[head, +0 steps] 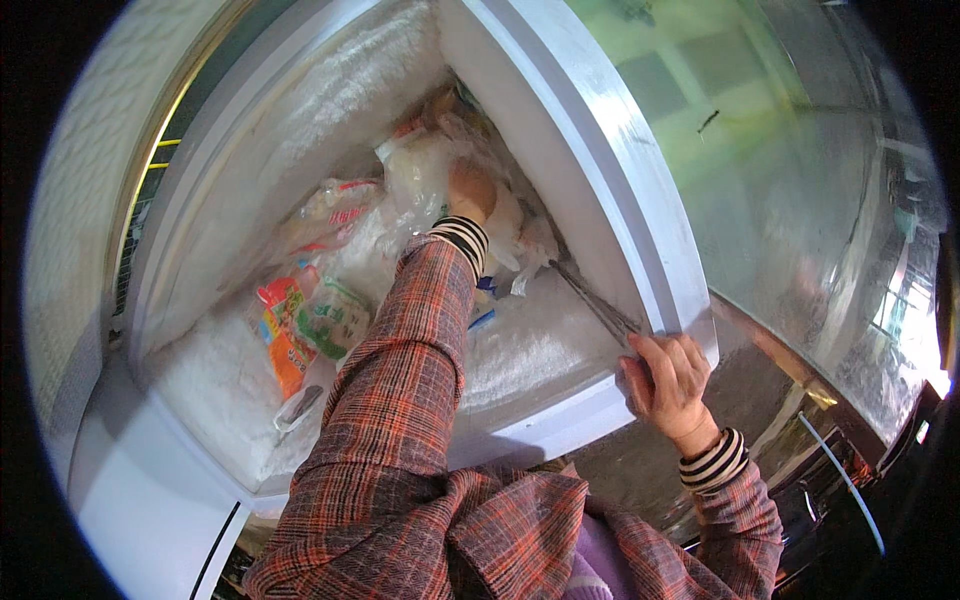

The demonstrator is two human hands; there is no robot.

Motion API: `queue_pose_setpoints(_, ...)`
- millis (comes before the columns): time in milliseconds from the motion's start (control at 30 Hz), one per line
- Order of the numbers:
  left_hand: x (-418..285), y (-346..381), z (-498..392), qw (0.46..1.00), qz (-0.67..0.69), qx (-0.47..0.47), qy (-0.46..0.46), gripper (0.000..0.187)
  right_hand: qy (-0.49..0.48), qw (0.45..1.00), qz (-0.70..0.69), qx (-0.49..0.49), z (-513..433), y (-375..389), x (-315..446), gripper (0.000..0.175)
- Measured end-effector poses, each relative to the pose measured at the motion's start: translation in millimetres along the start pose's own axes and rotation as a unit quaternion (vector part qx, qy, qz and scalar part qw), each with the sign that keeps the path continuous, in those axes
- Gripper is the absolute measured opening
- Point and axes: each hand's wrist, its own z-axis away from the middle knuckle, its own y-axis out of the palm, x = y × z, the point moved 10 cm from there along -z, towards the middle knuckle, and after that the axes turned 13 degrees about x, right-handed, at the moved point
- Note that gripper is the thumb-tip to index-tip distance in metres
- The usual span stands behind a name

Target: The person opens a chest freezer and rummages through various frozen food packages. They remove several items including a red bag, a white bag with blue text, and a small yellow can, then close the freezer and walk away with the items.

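Inside a frosted chest freezer, my left hand (pixel 472 191) reaches in among clear plastic bags (pixel 416 176) of frozen food. Its fingers are hidden by the bags and blur, so I cannot tell what they grip. My right hand (pixel 667 382) is at the near right corner of the freezer rim (pixel 585 416), its thumb and fingertips closed on the end of a long, thin, dark double-rod tool (pixel 592 300). The tool slants down along the inner wall towards the bags. An orange and red printed packet (pixel 285 337) and a green and white printed bag (pixel 332 316) lie left of my left forearm.
Thick frost (pixel 300 127) coats the freezer's inner walls. More bagged food (pixel 334 214) lies along its left side. A glossy greenish surface (pixel 750 150) stands beyond the right rim. A pale blue tube or cord (pixel 844 480) shows at the lower right.
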Motion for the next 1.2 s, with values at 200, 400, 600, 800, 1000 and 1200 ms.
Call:
queue_pose_setpoints(200, 15.9, -26.7, -30.9, 0.985, 0.03, -0.17, 0.015, 0.042, 0.002, 0.999, 0.03, 0.031, -3.4, 4.7, 5.0, 0.035)
queue_pose_setpoints(400, 30.5, -2.6, -32.8, 0.963, 0.154, -0.218, -0.022, 0.037, 0.014, 0.999, 0.034, 0.04, -1.4, 8.8, 0.4, 0.035)
queue_pose_setpoints(600, 55.2, 9.5, -33.2, 0.937, 0.189, -0.288, -0.06, 0.042, 0.013, 0.998, 0.04, 0.05, -2.0, 10.4, 1.9, 0.033)
queue_pose_setpoints(800, 65.1, -20.8, -55.9, 0.941, 0.249, -0.156, -0.165, 0.063, 0.028, 0.997, 0.045, 0.053, -0.8, 9.8, -0.4, 0.032)
queue_pose_setpoints(1000, 75.5, -7.4, -85.0, 0.947, 0.151, -0.258, -0.12, 0.066, 0.022, 0.996, 0.038, 0.076, -1.8, 13.2, 1.4, 0.031)
queue_pose_setpoints(1200, 58.3, -45.5, -66.6, 0.95, 0.026, -0.311, -0.022, 0.052, 0.027, 0.995, 0.047, 0.079, 0.8, 14.9, -2.6, 0.031)
